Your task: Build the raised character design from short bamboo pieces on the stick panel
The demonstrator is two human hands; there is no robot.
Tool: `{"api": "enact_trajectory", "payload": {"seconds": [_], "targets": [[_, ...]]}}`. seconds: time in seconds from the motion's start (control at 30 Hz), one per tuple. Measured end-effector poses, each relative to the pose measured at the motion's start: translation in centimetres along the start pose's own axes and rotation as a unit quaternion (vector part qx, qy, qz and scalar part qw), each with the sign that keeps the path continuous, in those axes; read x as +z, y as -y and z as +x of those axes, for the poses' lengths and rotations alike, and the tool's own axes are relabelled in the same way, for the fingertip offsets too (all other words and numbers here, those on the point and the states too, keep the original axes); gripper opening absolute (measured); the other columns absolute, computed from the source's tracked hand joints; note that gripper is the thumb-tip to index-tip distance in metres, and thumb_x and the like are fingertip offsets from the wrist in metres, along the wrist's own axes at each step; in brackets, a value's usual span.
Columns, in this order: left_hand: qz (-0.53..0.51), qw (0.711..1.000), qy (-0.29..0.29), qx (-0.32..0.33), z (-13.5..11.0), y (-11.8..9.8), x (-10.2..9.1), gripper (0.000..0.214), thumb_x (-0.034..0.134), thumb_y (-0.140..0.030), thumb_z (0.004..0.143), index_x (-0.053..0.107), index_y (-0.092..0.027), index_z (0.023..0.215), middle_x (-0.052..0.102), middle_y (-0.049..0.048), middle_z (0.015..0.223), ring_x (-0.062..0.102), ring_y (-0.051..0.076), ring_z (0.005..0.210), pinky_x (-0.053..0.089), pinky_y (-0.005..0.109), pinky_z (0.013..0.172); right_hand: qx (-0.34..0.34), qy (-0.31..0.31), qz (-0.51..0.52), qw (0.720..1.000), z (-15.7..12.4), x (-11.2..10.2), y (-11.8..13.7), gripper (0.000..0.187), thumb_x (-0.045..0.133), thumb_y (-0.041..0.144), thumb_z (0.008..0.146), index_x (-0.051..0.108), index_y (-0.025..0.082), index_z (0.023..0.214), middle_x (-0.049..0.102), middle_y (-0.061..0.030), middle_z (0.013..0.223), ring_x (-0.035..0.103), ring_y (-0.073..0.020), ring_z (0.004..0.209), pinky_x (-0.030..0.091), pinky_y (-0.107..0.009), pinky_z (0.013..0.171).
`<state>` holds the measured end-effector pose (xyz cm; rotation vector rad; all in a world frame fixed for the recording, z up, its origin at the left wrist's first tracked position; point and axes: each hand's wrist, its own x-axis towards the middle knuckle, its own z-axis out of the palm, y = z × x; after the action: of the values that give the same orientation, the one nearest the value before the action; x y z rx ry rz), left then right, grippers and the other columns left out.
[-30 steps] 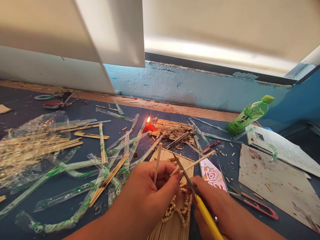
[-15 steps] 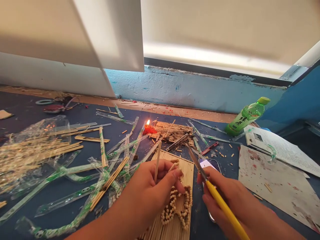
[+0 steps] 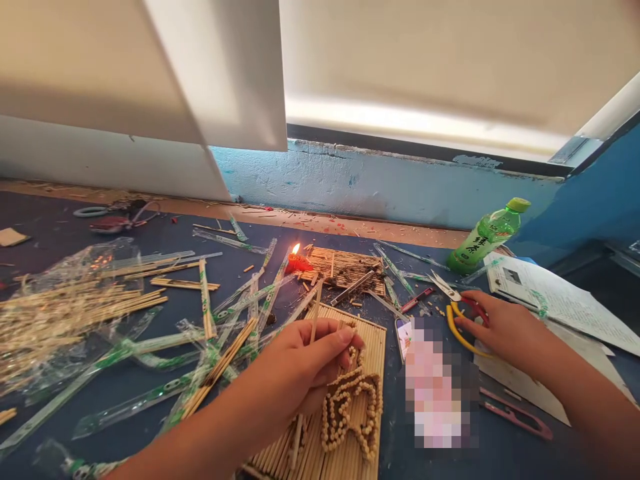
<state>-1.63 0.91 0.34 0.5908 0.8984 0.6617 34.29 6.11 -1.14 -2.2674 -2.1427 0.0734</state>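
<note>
My left hand [image 3: 300,370] is closed around a thin wooden stick [image 3: 315,317] that stands upright above a bamboo mat [image 3: 345,460]. On that mat lies a figure made of small round wooden pieces [image 3: 353,413], just right of the hand. My right hand [image 3: 505,330] rests on the table to the right, fingers curled over the handles of yellow-handled snips [image 3: 457,313], whose blades point away from me. A blurred flat item [image 3: 433,387] lies between the two hands.
A lit red candle [image 3: 296,259] burns beside a charred stick mat [image 3: 350,267]. Loose chopsticks and green-printed wrappers [image 3: 165,333] cover the left. A green bottle [image 3: 485,235] and papers [image 3: 555,300] lie at right; red-handled snips [image 3: 520,417] near the front.
My right hand has swung right, away from the left hand, and lowered the yellow-handled snips onto the table. The left hand has kept the stick and stayed over the mat.
</note>
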Motion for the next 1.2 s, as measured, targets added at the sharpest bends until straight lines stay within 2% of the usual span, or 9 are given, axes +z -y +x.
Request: {"api": "enact_trajectory", "payload": {"seconds": [0.17, 0.23, 0.27, 0.37, 0.43, 0.53, 0.77, 1.03, 1.2], "targets": [[0.033, 0.999, -0.009, -0.005, 0.1, 0.4, 0.1, 0.034, 0.082, -0.046, 0.082, 0.074, -0.016, 0.094, 0.051, -0.0041, 0.067, 0.022, 0.005, 0.051, 0.010, 0.017, 0.041, 0.005, -0.016, -0.013, 1.000, -0.6, -0.1, 1.2, 0.039, 0.058, 0.041, 0.091, 0.077, 0.015, 0.113, 0.078, -0.0152, 0.090, 0.072, -0.0351, 0.077, 0.049, -0.042, 0.066], [0.044, 0.999, -0.007, -0.002, 0.1, 0.6, 0.1, 0.032, 0.083, -0.045, 0.082, 0.074, -0.016, 0.093, 0.048, -0.0049, 0.066, 0.023, 0.005, 0.053, 0.014, 0.017, 0.044, -0.023, -0.031, 0.020, 0.999, -2.1, -1.3, 3.4, 0.041, 0.056, 0.049, 0.095, 0.074, 0.022, 0.120, 0.078, -0.0098, 0.090, 0.071, -0.0298, 0.079, 0.050, -0.040, 0.070], [0.047, 0.999, 0.000, 0.001, 0.2, 0.7, 0.1, 0.031, 0.083, -0.044, 0.082, 0.074, -0.016, 0.092, 0.047, -0.0052, 0.066, 0.025, 0.006, 0.054, 0.017, 0.016, 0.045, -0.077, -0.030, 0.101, 0.991, -2.9, -2.0, 4.8, 0.039, 0.059, 0.051, 0.095, 0.072, 0.028, 0.124, 0.078, -0.0055, 0.093, 0.071, -0.0254, 0.081, 0.051, -0.037, 0.073], [0.050, 0.998, 0.035, 0.017, 0.1, 0.7, 0.0, 0.031, 0.083, -0.045, 0.083, 0.071, -0.016, 0.084, 0.044, -0.0060, 0.065, 0.027, 0.006, 0.055, 0.022, 0.016, 0.049, -0.242, 0.057, 0.320, 0.914, -4.8, -3.7, 9.5, 0.040, 0.068, 0.048, 0.094, 0.065, 0.038, 0.132, 0.075, 0.0021, 0.102, 0.070, -0.0164, 0.091, 0.053, -0.028, 0.081], [0.063, 0.996, 0.067, 0.020, 0.1, 0.5, -0.3, 0.033, 0.079, -0.047, 0.087, 0.068, -0.016, 0.081, 0.037, -0.0085, 0.060, 0.020, 0.006, 0.051, 0.017, 0.017, 0.045, -0.305, 0.076, 0.368, 0.875, -5.2, -4.1, 12.1, 0.042, 0.073, 0.041, 0.093, 0.065, 0.038, 0.134, 0.073, 0.0041, 0.098, 0.068, -0.0124, 0.087, 0.052, -0.025, 0.084], [0.079, 0.990, 0.115, 0.022, -0.1, -0.2, -1.0, 0.033, 0.073, -0.045, 0.093, 0.067, -0.015, 0.079, 0.026, -0.0113, 0.055, 0.011, 0.006, 0.046, 0.010, 0.019, 0.040, -0.347, 0.094, 0.386, 0.849, -4.5, -3.9, 14.5, 0.032, 0.074, 0.032, 0.093, 0.073, 0.034, 0.125, 0.069, 0.0038, 0.090, 0.065, -0.0096, 0.081, 0.050, -0.023, 0.080], [0.079, 0.983, 0.161, -0.030, -0.2, -1.1, -2.3, 0.034, 0.068, -0.041, 0.097, 0.064, -0.015, 0.075, 0.026, -0.0121, 0.047, 0.011, 0.005, 0.040, 0.008, 0.020, 0.035, -0.366, 0.119, 0.447, 0.808, -2.9, -2.6, 15.1, 0.022, 0.077, 0.031, 0.091, 0.079, 0.029, 0.112, 0.072, 0.0020, 0.091, 0.067, -0.0105, 0.081, 0.051, -0.023, 0.076], [0.119, 0.984, 0.132, -0.026, -0.1, -1.5, -2.1, 0.034, 0.068, -0.046, 0.096, 0.064, -0.016, 0.081, 0.026, -0.0136, 0.048, 0.010, 0.005, 0.041, 0.010, 0.018, 0.037, -0.380, 0.090, 0.407, 0.825, -2.4, -3.3, 13.1, 0.038, 0.078, 0.030, 0.090, 0.071, 0.028, 0.127, 0.070, 0.0014, 0.092, 0.066, -0.0108, 0.081, 0.052, -0.025, 0.079], [0.142, 0.982, 0.117, -0.033, -0.2, -1.4, -2.3, 0.034, 0.070, -0.046, 0.095, 0.063, -0.017, 0.079, 0.029, -0.0124, 0.048, 0.015, 0.004, 0.041, 0.011, 0.019, 0.038, -0.368, 0.119, 0.458, 0.800, -2.6, -3.1, 13.3, 0.032, 0.078, 0.030, 0.090, 0.076, 0.025, 0.121, 0.070, -0.0011, 0.091, 0.066, -0.0122, 0.080, 0.054, -0.025, 0.076]]}}
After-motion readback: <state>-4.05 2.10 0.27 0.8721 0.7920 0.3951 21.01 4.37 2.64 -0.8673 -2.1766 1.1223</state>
